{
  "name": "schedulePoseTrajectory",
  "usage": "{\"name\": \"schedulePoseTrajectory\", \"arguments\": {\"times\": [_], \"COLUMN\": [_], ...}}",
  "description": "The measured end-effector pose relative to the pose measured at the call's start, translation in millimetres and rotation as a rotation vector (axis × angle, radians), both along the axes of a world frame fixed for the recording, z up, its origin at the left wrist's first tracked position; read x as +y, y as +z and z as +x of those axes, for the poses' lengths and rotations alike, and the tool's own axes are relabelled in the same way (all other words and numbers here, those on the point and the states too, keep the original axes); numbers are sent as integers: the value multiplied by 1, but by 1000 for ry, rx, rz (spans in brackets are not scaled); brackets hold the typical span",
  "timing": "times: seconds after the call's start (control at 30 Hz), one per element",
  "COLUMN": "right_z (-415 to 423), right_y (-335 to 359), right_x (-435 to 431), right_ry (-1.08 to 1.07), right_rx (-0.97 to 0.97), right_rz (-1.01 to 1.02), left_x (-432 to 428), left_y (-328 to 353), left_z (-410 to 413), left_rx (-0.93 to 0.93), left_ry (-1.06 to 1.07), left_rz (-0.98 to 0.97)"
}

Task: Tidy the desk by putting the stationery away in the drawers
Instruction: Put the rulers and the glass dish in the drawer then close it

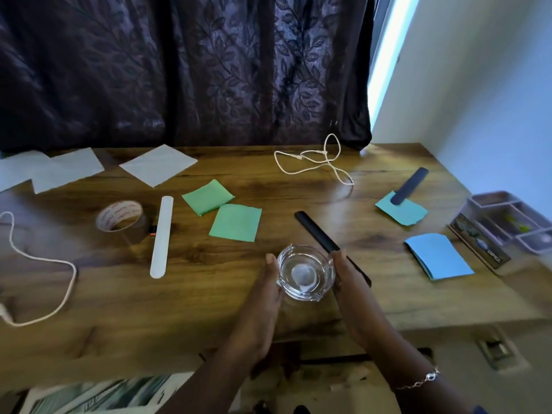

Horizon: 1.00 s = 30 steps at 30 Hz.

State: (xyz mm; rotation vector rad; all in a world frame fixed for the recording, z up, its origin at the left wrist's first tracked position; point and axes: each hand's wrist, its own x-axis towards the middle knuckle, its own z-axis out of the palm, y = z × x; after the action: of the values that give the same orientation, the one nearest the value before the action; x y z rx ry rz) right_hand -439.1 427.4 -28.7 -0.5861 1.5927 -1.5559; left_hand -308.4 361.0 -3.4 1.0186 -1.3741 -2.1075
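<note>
A clear glass dish [304,273] sits near the front edge of the wooden desk [179,309], held between both hands. My left hand [263,300] grips its left side, thumb at the rim. My right hand [352,291] grips its right side and wears a bracelet at the wrist. Loose stationery lies around: a brown tape roll [122,219], a white flat stick [161,237], two green paper squares [236,222], a black stick [313,230] just behind the dish, a teal sheet [406,215] under a dark blue stick [410,185], and folded blue paper [437,255].
White paper sheets [158,164] lie at the back left, a white cable [313,159] at the back centre, a white cord [44,279] at the left. A grey divided organizer tray [513,219] stands at the right edge. A drawer front with a metal handle [493,349] shows below the desk. A dark curtain hangs behind.
</note>
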Motion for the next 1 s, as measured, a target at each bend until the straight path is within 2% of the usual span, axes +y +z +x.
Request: {"name": "schedulePoseTrajectory", "arguments": {"times": [0.3, 0.47, 0.63, 0.8, 0.9, 1.0], "right_z": [14, 12, -17, -55, -65, -66], "right_y": [5, 4, 9, 11, 7, 3], "right_x": [23, 29, 24, -9, -28, -38], "right_ry": [40, 16, -167, -100, -39, -5], "right_rx": [142, 173, 531, 936, 1058, 1064], "right_rz": [36, 76, 127, 408, 560, 675], "left_x": [17, 20, 17, 3, -8, -16], "left_y": [-9, -7, 0, 2, 0, -4], "left_z": [12, 17, 14, 4, -2, -6], "left_rx": [-34, -121, -220, -269, -303, -300], "left_ry": [-22, -18, -40, -44, -37, -38], "left_rz": [-94, -174, -321, -418, -438, -439]}}
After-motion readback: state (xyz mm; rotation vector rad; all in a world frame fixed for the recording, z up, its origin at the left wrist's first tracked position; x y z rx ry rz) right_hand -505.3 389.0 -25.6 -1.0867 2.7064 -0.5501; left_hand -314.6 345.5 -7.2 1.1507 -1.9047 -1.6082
